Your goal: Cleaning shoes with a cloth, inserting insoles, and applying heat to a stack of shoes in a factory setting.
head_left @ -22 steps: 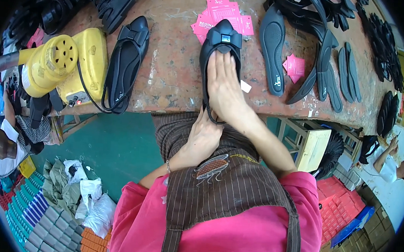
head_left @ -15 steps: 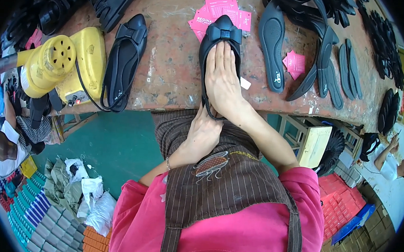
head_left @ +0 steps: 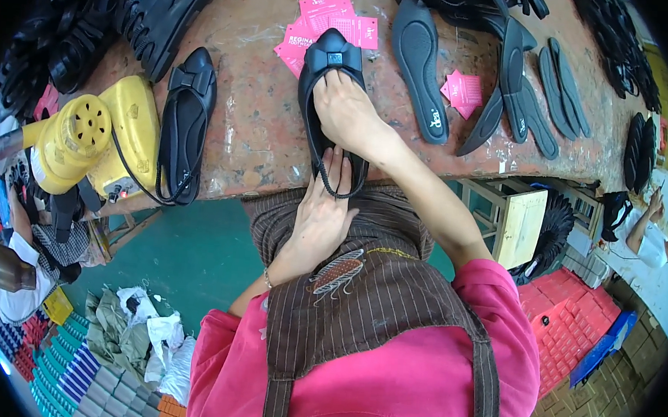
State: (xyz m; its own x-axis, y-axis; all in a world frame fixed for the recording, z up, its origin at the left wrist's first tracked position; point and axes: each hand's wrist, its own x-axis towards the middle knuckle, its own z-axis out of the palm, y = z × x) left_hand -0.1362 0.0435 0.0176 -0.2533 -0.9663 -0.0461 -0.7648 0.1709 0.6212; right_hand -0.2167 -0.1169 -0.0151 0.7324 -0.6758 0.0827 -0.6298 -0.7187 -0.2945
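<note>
A black pointed slingback flat (head_left: pixel 333 60) with a bow on its toe lies near the table's front edge, toe pointing away from me. My right hand (head_left: pixel 348 118) is bent into it, closed, with the fingertips hidden under the upper behind the bow. At the heel end, my left hand (head_left: pixel 320 214) lies flat and open, its outstretched fingers reaching into the shoe by the braided heel strap (head_left: pixel 344 195). A matching black flat (head_left: pixel 188 125) rests on the table to the left.
Pink printed tags (head_left: pixel 322 23) lie behind the shoe; another pink tag cluster (head_left: pixel 461 92) is to the right. Grey insoles (head_left: pixel 421 71) and loose soles (head_left: pixel 563 89) spread across the right side. A yellow machine (head_left: pixel 83 141) with a cord stands at left, near black chunky footwear (head_left: pixel 169 15).
My right hand has gone from lying flat along the insole to bent fingers pushed into the toe. My left fingers have come up from beneath the heel into the shoe. The view has shifted.
</note>
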